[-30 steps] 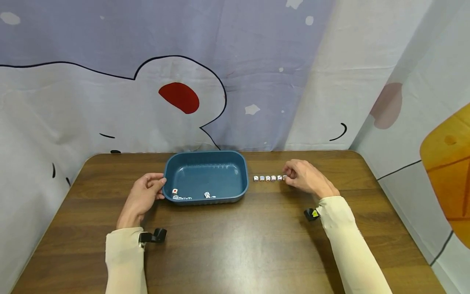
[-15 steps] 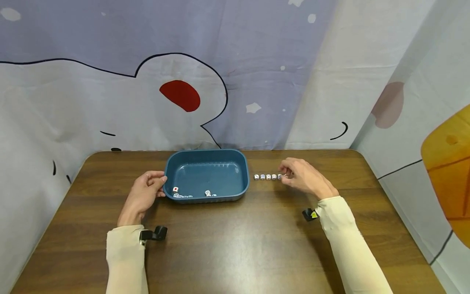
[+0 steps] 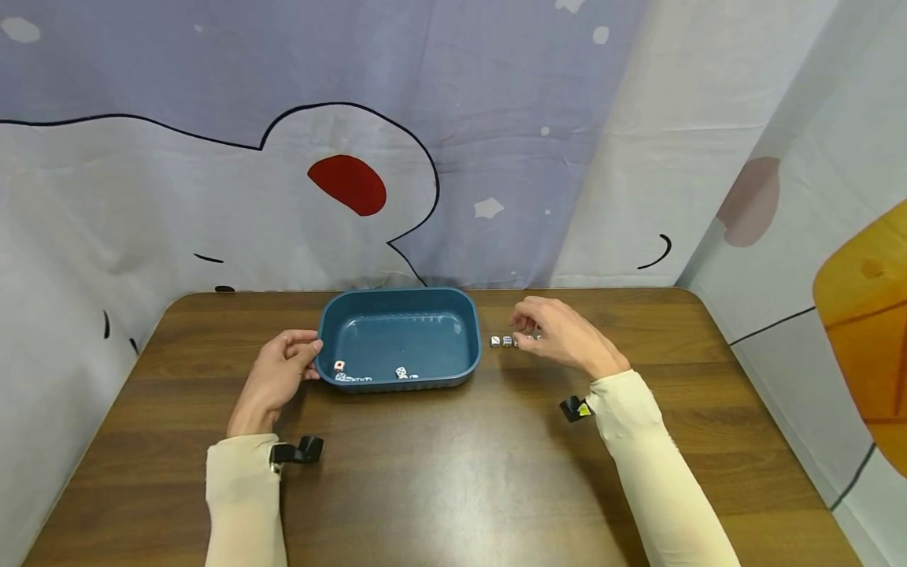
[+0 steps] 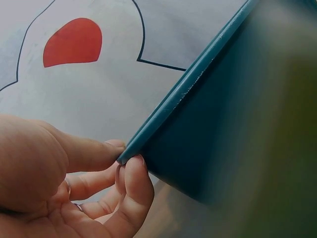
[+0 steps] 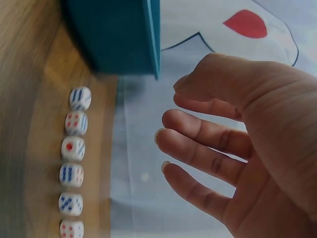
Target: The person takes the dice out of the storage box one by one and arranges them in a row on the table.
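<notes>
A deep blue tray [image 3: 399,383] stands on the table, and my left hand [image 3: 278,374] pinches its left rim between thumb and fingers. The left wrist view shows this grip on the rim [image 4: 166,109] up close. Several white dice lie inside along the near side, among them a die with a red dot [image 3: 339,366] and another die [image 3: 401,372]. Right of the tray runs a straight row of dice [image 3: 495,342]. Over that row is my right hand [image 3: 563,335], its fingers loosely bent; in the right wrist view no die shows in it, and the dice [image 5: 73,148] lie beside it.
The brown wooden table [image 3: 432,472] has its back edge against a patterned cloth [image 3: 496,157]. More cloth hangs on the right side [image 3: 779,370]. A black wrist camera [image 3: 577,408] sits by the right sleeve, and another wrist camera [image 3: 308,449] by the left.
My right hand has let go of the die at the row's right end and moved left over the row toward the tray. The left hand keeps its hold on the rim.
</notes>
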